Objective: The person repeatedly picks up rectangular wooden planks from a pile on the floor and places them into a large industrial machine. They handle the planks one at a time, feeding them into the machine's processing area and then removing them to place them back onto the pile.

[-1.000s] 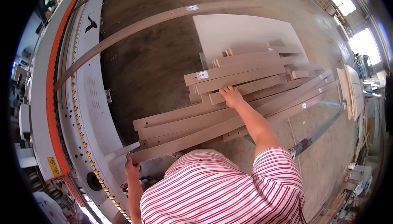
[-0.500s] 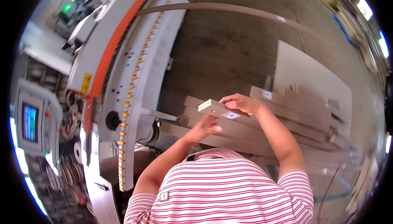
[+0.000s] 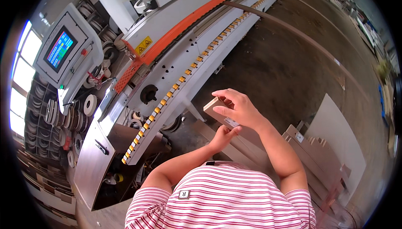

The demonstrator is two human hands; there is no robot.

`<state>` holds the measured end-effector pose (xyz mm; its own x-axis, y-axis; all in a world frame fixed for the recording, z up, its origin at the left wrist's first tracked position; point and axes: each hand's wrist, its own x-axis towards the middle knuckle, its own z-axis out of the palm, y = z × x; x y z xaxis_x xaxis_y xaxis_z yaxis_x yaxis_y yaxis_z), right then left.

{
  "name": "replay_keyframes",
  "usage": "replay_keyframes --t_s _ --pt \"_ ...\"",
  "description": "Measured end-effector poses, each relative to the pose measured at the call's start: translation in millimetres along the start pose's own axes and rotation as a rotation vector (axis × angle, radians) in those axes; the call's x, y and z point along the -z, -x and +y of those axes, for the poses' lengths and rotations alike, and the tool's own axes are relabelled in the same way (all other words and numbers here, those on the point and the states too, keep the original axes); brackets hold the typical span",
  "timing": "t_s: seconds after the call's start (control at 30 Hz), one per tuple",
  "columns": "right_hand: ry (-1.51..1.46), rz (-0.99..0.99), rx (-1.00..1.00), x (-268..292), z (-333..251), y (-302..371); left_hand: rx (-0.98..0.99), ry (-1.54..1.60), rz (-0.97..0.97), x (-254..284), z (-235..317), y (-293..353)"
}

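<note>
A stack of narrow brown boards, with pale cut ends and a white label on the side, is held in front of my chest. My right hand reaches over its far end, thumb along the near side and fingers curled across the top. Lower down, my left hand grips it beside the label, thumb up and fingers bent underneath. Part of the stack is hidden behind both hands.
A long machine with an orange strip and a row of yellow rollers runs along the left. Its control panel stands further left, above racks of edging rolls. More brown boards and a pale sheet lie at right.
The view has swung left, bringing more of the machine and panel into sight. My right hand has shifted toward the boards' pale end. My left hand, blurred before, now grips them by the label.
</note>
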<state>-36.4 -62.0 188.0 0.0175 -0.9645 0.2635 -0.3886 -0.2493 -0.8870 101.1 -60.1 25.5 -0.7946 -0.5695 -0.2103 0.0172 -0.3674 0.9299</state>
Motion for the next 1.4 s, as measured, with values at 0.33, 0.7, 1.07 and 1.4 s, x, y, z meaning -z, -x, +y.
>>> replay_keyframes --t_s 0.33,0.7,1.07,1.4 --pt "-0.538 0.105 -0.369 -12.8 -5.3 -18.8 0.002 -0.049 0.03 -0.5 8.2 -3.6" --pt "-0.201 0.041 -0.333 9.0 -10.8 -15.4 0.01 -0.006 0.067 -4.3 13.6 2.2" --pt "0.074 -0.236 -0.584 -14.9 86.4 88.5 -0.058 0.263 0.715 118.6 72.2 0.3" --pt "-0.501 -0.213 -0.906 -71.4 103.5 100.0 -0.055 -0.004 1.112 292.5 80.9 -30.9"
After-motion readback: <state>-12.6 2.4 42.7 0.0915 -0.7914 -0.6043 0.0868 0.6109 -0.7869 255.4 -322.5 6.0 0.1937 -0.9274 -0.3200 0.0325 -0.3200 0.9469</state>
